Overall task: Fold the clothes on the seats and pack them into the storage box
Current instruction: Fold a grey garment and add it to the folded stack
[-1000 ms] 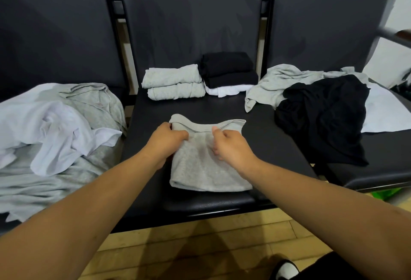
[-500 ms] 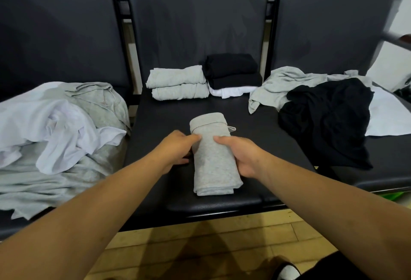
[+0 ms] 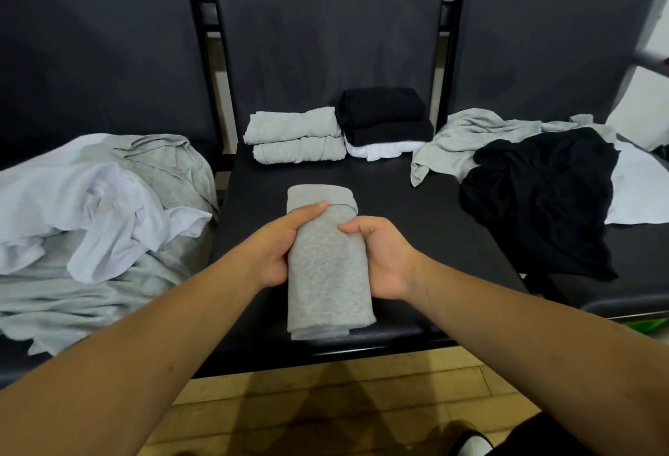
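Observation:
A grey garment (image 3: 327,274), folded into a narrow bundle, lies lengthwise over the front of the middle black seat (image 3: 416,209). My left hand (image 3: 280,245) grips its left side, thumb across the top. My right hand (image 3: 380,256) grips its right side, thumb on top. At the seat's back stand two folded grey pieces (image 3: 295,135) and a stack of folded black pieces over a white one (image 3: 385,122). No storage box is in view.
A loose heap of white and grey clothes (image 3: 97,216) covers the left seat. Loose grey (image 3: 467,140), black (image 3: 539,194) and white (image 3: 637,191) clothes lie on the right seat. Wooden floor (image 3: 325,401) runs below the seats.
The grey garment went from a wide flat fold to a narrow bundle. Both hands moved from its top edge to grip its two sides, and it now sits closer to me.

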Motion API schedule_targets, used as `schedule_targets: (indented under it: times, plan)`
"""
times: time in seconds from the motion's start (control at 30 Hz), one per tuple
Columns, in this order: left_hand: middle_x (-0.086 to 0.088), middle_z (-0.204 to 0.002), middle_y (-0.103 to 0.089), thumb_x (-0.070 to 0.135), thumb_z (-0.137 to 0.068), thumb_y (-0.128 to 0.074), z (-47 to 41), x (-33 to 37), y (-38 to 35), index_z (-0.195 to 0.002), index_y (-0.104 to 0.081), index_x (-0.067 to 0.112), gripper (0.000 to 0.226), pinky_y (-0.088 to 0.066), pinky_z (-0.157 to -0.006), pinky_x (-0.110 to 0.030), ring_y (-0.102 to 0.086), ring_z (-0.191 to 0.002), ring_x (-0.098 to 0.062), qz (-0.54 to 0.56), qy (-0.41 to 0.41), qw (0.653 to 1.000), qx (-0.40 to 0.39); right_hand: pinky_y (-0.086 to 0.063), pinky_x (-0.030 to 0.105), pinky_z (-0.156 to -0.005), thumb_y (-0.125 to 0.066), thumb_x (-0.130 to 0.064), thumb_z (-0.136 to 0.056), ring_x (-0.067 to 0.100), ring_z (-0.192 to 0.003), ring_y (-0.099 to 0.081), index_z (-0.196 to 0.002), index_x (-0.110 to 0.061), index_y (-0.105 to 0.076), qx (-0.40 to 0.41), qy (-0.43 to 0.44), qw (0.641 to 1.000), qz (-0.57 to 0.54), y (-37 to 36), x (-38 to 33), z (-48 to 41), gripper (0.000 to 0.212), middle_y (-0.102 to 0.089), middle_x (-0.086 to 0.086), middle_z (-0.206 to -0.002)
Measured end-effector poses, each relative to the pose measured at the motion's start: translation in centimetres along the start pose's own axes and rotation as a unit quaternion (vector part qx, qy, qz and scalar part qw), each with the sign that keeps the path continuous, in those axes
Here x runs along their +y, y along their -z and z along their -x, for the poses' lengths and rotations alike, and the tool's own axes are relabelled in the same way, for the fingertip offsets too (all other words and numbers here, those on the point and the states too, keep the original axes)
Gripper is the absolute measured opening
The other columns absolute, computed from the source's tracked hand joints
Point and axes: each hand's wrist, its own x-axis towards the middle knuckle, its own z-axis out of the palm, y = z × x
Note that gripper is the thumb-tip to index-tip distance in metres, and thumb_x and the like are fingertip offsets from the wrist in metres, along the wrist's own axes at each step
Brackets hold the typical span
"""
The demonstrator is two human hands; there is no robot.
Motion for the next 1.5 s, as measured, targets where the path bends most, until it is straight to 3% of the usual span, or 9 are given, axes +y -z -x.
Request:
schedule_targets:
  times: [0.17, 0.4, 0.6, 0.8, 1.0, 1.1, 1.2, 1.33, 1.5]
  plan:
    - [-0.014, -0.105, -0.075, 0.03, -0.078, -0.08, 0.1, 0.9, 0.0, -0.111, -0.072, 0.011, 0.04, -0.059, -0.078, -0.047, -0.074, -0.091, -0.031, 0.117, -0.063, 0.989, 0.061, -0.05, 0.05, -0.104, -0.074, -0.032, -0.087, 0.031, -0.118, -0.066, -0.133, -0.008, -0.062, 0.034, 0.019, 0.998, 0.05, -0.7, -0.4, -0.6, 0.054, -0.068, 0.014, -0.128]
    - [-0.013, -0.105, -0.075, 0.034, -0.088, -0.069, 1.2, 2.7, 0.2, -0.114, -0.067, 0.012, 0.034, -0.058, -0.084, -0.049, -0.073, -0.096, -0.031, 0.245, -0.157, 0.956, 0.04, -0.046, 0.044, -0.11, -0.077, -0.026, -0.085, 0.027, -0.121, -0.065, -0.133, -0.003, -0.059, 0.015, 0.066, 0.995, 0.067, -1.9, -0.5, -0.8, 0.056, -0.069, 0.013, -0.128]
    - [-0.008, -0.089, -0.078, 0.03, -0.09, -0.067, 1.9, 4.9, 1.8, -0.105, -0.062, 0.015, 0.021, -0.056, -0.087, -0.051, -0.071, -0.097, -0.028, 0.266, -0.207, 0.938, 0.08, -0.054, 0.045, -0.095, -0.069, -0.01, -0.089, 0.03, -0.119, -0.065, -0.137, -0.004, -0.052, 0.016, 0.065, 0.998, 0.014, -2.5, -2.5, -1.2, 0.051, -0.066, 0.015, -0.131]
    - [-0.012, -0.123, -0.062, 0.01, -0.089, -0.067, 0.7, 6.1, 4.2, -0.104, -0.054, 0.02, 0.022, -0.051, -0.099, -0.053, -0.062, -0.114, -0.031, 0.235, -0.197, 0.946, 0.104, -0.062, 0.036, -0.066, -0.062, -0.001, -0.092, 0.027, -0.101, -0.07, -0.118, -0.009, -0.063, 0.168, 0.143, 0.975, 0.007, -2.5, -7.1, -2.5, 0.027, -0.069, 0.011, -0.119]
    - [-0.01, -0.117, -0.058, 0.009, -0.088, -0.07, -2.6, 12.5, 5.7, -0.1, -0.055, 0.014, 0.02, -0.057, -0.086, -0.042, -0.059, -0.11, -0.029, 0.137, -0.184, 0.963, 0.142, -0.054, 0.032, -0.051, -0.06, 0.004, -0.09, 0.025, -0.08, -0.066, -0.115, -0.014, -0.055, 0.273, 0.25, 0.924, 0.09, -4.2, -15.6, -7.2, 0.032, -0.065, 0.013, -0.108]
    - [-0.01, -0.112, -0.059, 0.008, -0.087, -0.073, -5.4, 16.6, 6.1, -0.101, -0.055, 0.008, 0.023, -0.057, -0.087, -0.043, -0.06, -0.105, -0.027, 0.098, -0.208, 0.959, 0.163, -0.045, 0.033, -0.057, -0.065, 0.002, -0.087, 0.022, -0.078, -0.055, -0.085, -0.024, -0.044, 0.323, 0.3, 0.886, 0.145, -4.8, -20.3, -10.4, 0.033, -0.054, 0.004, -0.091]
    - [-0.005, -0.117, -0.051, 0.01, -0.087, -0.074, -8.6, 19.2, 6.5, -0.127, -0.042, 0.014, 0.052, -0.059, -0.083, -0.043, -0.06, -0.099, -0.023, 0.054, -0.263, 0.948, 0.17, -0.045, 0.032, -0.064, -0.066, 0.002, -0.086, 0.02, -0.082, -0.052, -0.069, -0.022, -0.045, 0.358, 0.339, 0.844, 0.21, -4.4, -23.4, -14.0, 0.036, -0.053, 0.001, -0.08]
    - [-0.004, -0.125, -0.052, 0.013, -0.097, -0.061, -13.0, 20.3, 7.0, -0.128, -0.045, 0.023, 0.036, -0.057, -0.091, -0.045, -0.06, -0.101, -0.019, -0.073, -0.294, 0.934, 0.191, -0.052, 0.029, -0.077, -0.064, -0.001, -0.087, 0.021, -0.087, -0.057, -0.078, -0.012, -0.063, 0.411, 0.317, 0.814, 0.261, -2.6, -25.0, -18.7, 0.014, -0.063, 0.006, -0.091]
    - [-0.005, -0.129, -0.055, 0.03, -0.099, -0.05, -17.5, 18.7, 9.1, -0.139, -0.046, 0.02, 0.041, -0.05, -0.095, -0.042, -0.056, -0.108, -0.026, -0.327, -0.238, 0.87, 0.281, -0.034, 0.024, -0.048, -0.048, -0.001, -0.096, 0.016, -0.058, -0.043, -0.065, -0.01, -0.039, 0.435, 0.265, 0.716, 0.478, -0.5, -22.6, -22.5, 0.033, -0.045, 0.004, -0.068]
